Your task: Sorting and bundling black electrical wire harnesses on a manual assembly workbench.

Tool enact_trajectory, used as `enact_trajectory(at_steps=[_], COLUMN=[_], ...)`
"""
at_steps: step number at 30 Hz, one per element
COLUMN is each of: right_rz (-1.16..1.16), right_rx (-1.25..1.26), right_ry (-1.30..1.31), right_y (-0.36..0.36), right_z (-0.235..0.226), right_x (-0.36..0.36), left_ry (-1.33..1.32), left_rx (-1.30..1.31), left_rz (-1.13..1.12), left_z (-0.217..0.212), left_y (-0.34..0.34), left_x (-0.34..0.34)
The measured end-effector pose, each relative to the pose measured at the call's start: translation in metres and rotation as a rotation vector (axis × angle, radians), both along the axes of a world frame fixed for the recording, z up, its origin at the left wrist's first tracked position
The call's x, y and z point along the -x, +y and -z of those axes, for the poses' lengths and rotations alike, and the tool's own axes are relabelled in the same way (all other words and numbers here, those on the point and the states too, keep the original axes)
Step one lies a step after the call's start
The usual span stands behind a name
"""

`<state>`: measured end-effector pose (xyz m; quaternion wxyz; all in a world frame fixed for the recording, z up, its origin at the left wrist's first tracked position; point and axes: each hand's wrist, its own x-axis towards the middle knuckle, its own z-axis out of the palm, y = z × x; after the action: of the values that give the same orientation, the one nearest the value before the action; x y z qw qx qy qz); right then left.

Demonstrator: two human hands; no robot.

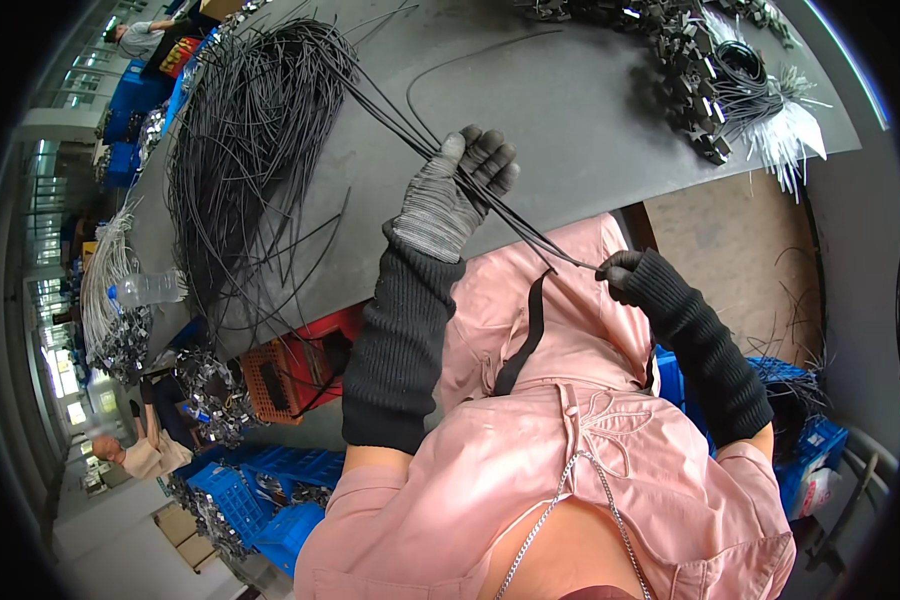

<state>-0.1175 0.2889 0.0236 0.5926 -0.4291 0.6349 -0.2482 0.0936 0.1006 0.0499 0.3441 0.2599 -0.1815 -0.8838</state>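
Observation:
My left hand (458, 187), in a grey striped glove, is closed around a few thin black cables (525, 230) that lie across its palm. From there the strands reach up and left to a large tangled heap of black cables (255, 120) on the grey table (570, 110). Lower and to the right, my right hand (625, 277), in a dark glove, pinches the strands close to their ends, over my lap. One loose cable (470, 52) curves across the tabletop beyond my left hand.
Black connector-like parts (705, 90) and a coiled cable bundle with white ends (760, 95) lie at the far right. At left are pale wires (110, 270) and a clear bottle (150, 290). Blue crates (230, 495) and a red crate (280, 380) stand below; two people are farther left.

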Motion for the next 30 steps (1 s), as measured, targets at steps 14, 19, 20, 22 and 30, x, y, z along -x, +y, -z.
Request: enact_trajectory(at_steps=[14, 19, 20, 22, 30], right_rz=[-0.069, 0.046, 0.088, 0.266, 0.41], right_rx=[0.63, 0.382, 0.354, 0.287, 0.246], right_ry=[0.57, 0.295, 0.168, 0.183, -0.757], right_y=[0.001, -0.004, -0.006, -0.012, -0.005], right_z=[0.001, -0.017, -0.02, -0.018, 0.0], right_x=[0.003, -0.01, -0.01, -0.012, -0.016], left_ry=[0.128, 0.204, 0.188, 0.217, 0.486], left_rx=[0.064, 0.048, 0.033, 0.04, 0.155], left_rz=[0.001, 0.159, 0.177, 0.126, -0.01], left_z=[-0.002, -0.002, -0.003, -0.006, -0.013], left_y=[0.007, 0.025, 0.028, 0.028, 0.005], left_x=[0.012, 0.037, 0.04, 0.041, 0.023])
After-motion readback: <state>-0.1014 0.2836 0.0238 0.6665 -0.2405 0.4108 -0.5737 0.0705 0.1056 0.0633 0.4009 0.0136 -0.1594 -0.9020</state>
